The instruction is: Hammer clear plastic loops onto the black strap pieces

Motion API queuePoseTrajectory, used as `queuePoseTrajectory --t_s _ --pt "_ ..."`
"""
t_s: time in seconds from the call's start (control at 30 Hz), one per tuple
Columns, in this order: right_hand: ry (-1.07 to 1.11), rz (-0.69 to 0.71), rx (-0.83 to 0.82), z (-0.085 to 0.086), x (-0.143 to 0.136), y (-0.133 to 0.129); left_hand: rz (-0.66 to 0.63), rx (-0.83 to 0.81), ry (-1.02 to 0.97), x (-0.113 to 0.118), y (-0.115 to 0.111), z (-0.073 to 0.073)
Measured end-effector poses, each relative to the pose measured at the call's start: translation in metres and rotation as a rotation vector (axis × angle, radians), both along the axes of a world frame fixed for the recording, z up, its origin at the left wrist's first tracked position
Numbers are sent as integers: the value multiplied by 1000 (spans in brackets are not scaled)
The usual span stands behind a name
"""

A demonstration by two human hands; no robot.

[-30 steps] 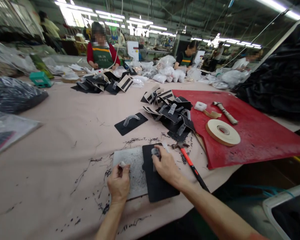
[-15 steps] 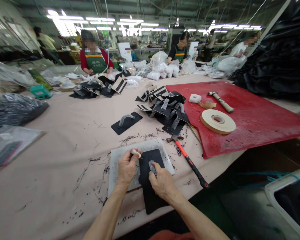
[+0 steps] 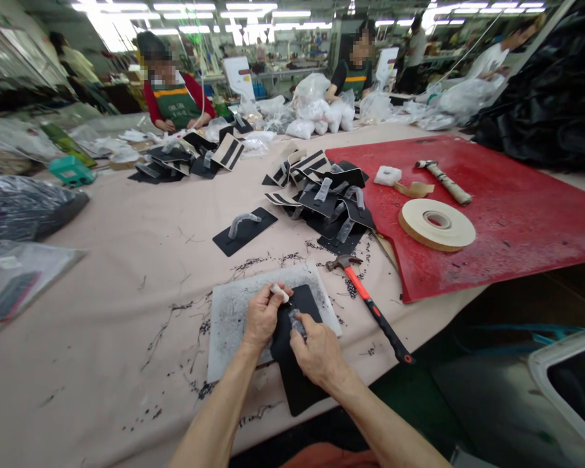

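My left hand (image 3: 260, 317) pinches a small white tool (image 3: 279, 292); my right hand (image 3: 316, 353) pins the clear strap (image 3: 296, 323) to the black panel (image 3: 295, 351), mid-trimming; next needs steady pressure.

Both forearms are bare, no sleeves reaching them. The left hand (image 3: 259, 316) and right hand (image 3: 318, 353) wear no gloves, rings or watch. An orange-red garment shows at the bottom edge.

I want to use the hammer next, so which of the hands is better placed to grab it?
Probably the right hand: the hammer lies just to its right, handle angled toward it. The left hand sits farther away and grips a small white piece.
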State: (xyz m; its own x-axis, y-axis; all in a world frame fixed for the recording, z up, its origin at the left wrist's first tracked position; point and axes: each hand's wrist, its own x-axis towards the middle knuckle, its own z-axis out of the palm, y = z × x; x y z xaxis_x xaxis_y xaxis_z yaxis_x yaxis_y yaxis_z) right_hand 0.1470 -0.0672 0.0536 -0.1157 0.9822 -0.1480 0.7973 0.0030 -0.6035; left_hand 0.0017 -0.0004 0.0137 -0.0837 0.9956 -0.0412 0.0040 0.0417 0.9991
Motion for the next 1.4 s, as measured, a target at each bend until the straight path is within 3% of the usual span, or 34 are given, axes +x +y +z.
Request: queuePoseTrajectory --t_s 0.17,0.37,0.5,0.6,0.67,0.77,0.87,1.0,1.07,1.2,1.33,1.4 --pt "-5 6 -15 -1 0 1 -8 20 61 2 -1 7" --pt "74 39 -25 5 4 0 -17 100 201 5 -4 2" --pt "129 12 179 9 45 16 -63 181 293 5 -6 0" --pt "-202 -179 331 4 93 34 -98 250 340 5 -7 -1" --pt "-365 -265 197 -1 121 45 -118 276 356 6 -5 -1" --pt "-223 -345 -109 -5 144 56 -150 274 364 6 -3 -1" --pt "-4 -337 -271 3 144 64 -180 273 349 6 -2 -3" --pt "198 -273 -391 32 125 61 -214 296 355 6 -4 -9" --pt "258 -238 -285 48 114 50 -213 287 356 6 -5 -10" --pt "50 -4 235 71 99 27 -188 273 347 6 -6 -9" --pt "-320 277 309 92 92 26 -197 296 379 6 -5 -6" --pt "-322 273 381 104 89 30 -193 292 372 7 -5 -7"
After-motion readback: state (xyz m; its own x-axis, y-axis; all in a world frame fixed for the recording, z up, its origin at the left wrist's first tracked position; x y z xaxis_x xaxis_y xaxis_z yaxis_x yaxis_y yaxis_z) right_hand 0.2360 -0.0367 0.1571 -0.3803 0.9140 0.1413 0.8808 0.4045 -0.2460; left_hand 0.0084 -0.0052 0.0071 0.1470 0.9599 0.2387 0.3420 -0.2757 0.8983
